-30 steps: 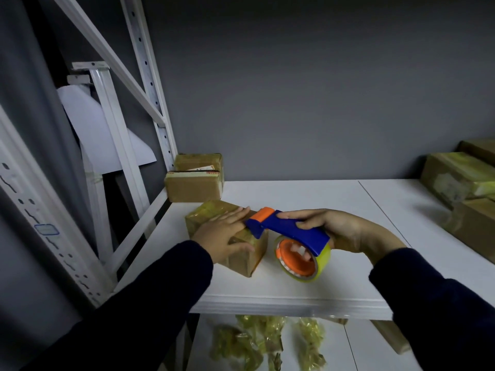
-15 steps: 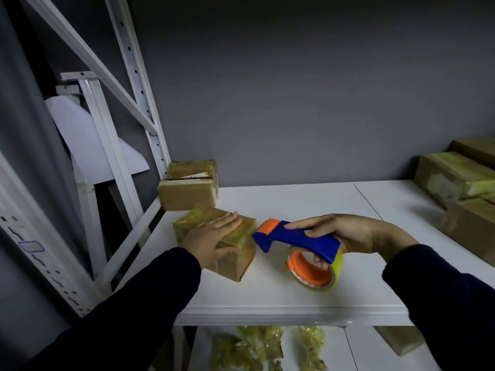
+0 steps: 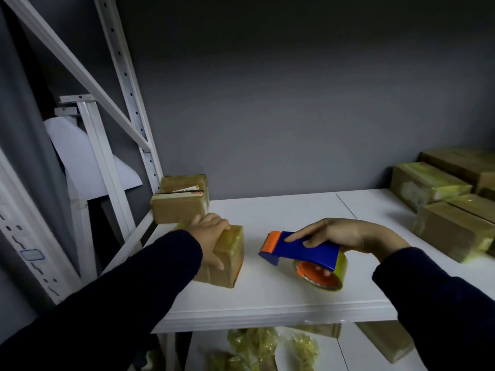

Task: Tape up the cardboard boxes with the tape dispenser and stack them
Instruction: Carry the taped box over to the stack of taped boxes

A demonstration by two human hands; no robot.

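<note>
From the head camera, the only view you have, your left hand [image 3: 211, 231] lies on top of the small box [image 3: 229, 259] near the left end of the white shelf [image 3: 267, 301]. The fingers curl over its far top edge and the thumb runs down the near face, so you have a grip on it. The box stands flat on the shelf, and its top and sides look glossy and yellowish, as though tape already covers them. Your right hand [image 3: 340, 234] holds the tape dispenser [image 3: 302, 253] by its blue handle, index finger stretched along the top toward the orange tip and the other fingers wrapped round. Its roll [image 3: 321, 278] sits on or just above the shelf; you cannot tell which. Dispenser and box are apart, with bare shelf between them. That suggests taping on this box is over and stacking is the step in hand. The stack [image 3: 179, 210] of two boxes stands just behind your left hand in the back corner by the upright. The next move likely calls for a firm lift of the box, up and back, setting it square on the top one without nudging the pile. Park the dispenser if you need both hands. More boxes [image 3: 452, 231] wait at the right end, and crumpled tape [image 3: 251, 344] lies on the shelf below.
</note>
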